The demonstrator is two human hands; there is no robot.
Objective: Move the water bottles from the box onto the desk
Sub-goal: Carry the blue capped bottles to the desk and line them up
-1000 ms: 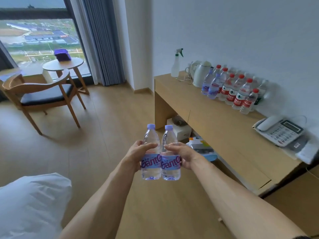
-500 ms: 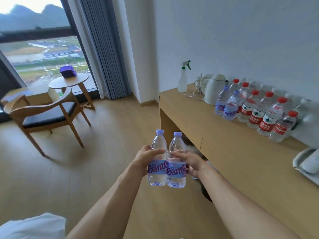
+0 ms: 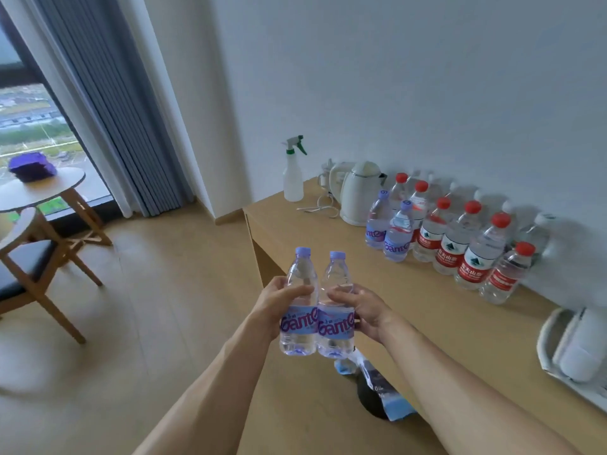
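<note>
Just off the desk's point(image 3: 443, 323) front edge, the left hand point(image 3: 274, 305) and right hand point(image 3: 364, 310) each grip an upright purple-capped bottle, the left bottle point(image 3: 299, 303) touching the right bottle point(image 3: 335, 307).

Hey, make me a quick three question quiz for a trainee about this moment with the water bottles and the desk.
1. True or false: each hand holds one purple-capped bottle.
2. How many red-capped bottles stand on the desk?
3. The spray bottle stands where? A) beside the kettle B) on the round table C) on the floor

Key
1. True: the left hand grips the left bottle, the right hand grips the right bottle.
2. Six.
3. A.
</note>
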